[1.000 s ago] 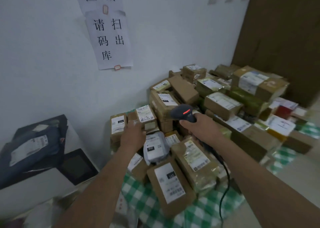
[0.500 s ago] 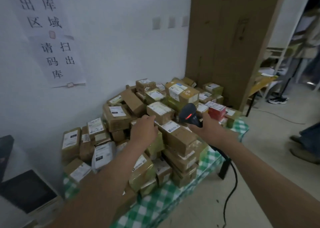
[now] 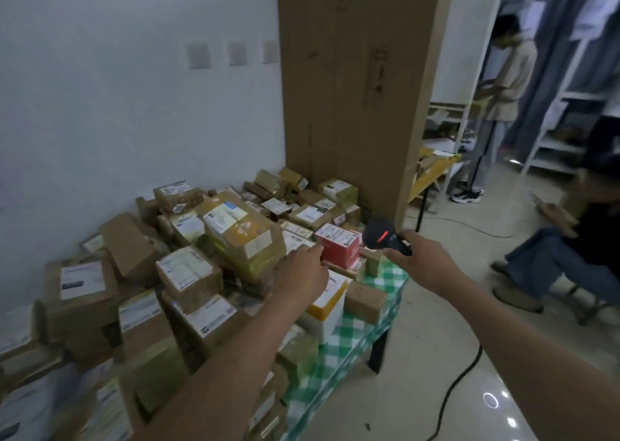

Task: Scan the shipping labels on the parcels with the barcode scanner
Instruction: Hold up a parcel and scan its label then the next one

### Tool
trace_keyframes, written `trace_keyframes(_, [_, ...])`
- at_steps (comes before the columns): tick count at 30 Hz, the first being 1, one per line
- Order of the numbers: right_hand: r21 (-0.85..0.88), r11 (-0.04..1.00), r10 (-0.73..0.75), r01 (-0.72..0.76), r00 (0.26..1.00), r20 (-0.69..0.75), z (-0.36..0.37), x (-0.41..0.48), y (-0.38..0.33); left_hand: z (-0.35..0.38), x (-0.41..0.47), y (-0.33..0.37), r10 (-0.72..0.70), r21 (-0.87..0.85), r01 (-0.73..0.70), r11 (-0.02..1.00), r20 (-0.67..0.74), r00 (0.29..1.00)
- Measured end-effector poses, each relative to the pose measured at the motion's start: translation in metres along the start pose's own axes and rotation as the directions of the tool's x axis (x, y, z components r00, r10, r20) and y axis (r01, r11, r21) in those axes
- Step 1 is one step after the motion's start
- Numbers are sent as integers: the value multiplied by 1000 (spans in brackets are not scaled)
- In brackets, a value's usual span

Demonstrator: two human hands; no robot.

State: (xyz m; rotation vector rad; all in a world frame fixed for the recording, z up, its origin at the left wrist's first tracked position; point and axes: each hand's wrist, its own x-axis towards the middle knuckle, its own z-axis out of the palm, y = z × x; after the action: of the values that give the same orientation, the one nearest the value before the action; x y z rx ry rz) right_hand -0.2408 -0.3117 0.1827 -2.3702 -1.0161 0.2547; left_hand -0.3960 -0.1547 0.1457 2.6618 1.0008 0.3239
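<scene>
1. Right hand (image 3: 423, 256) is gripping the barcode scanner (image 3: 383, 238) by the handle, fingers wrapped tight. The head is sitting just right of the red box (image 3: 337, 246), red light showing, facing left over the table's far right corner.
2. Left hand (image 3: 302, 273) is reaching forward with fingers stretched out, holding nothing. Its fingertips are ending just beside the red box; can't tell if they're touching it.
3. Parcels (image 3: 188, 273) are lying heaped all over the table (image 3: 386, 274), most with labels up.
4. Progress: nothing is marking scanned from unscanned. I'm judging the bulk is left, the red box being next in line.
5. Edges: a small brown box (image 3: 364, 301) is sitting near the table's right edge, so a nudge risks dropping it.
6. Room: open floor is lying to the right. The scanner cable (image 3: 459, 383) is trailing across it, and a seated person (image 3: 570, 252) is sitting beyond. The tall carton (image 3: 352, 88) is closing off the far end.
</scene>
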Motion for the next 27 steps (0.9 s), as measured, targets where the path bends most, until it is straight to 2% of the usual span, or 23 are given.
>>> trace_keyframes(9, [134,987,85,-91,995,54,-25,123,114,71,110,68,-56,1,56,998,56,997])
trace_keyframes(15, [214,976,18,-46,991,130,-21,234,179,136,197,95,-180,-18,182,983,63,982])
trace_keyframes(19, [217,975,-12,-43,969,247,-20,302,217,175,240,119,-303,-46,309,950,102,947])
trace_keyframes(27, [171,985,-90,27,924,373,17,413,245,220,306,133,-401,18,406,914,201,894])
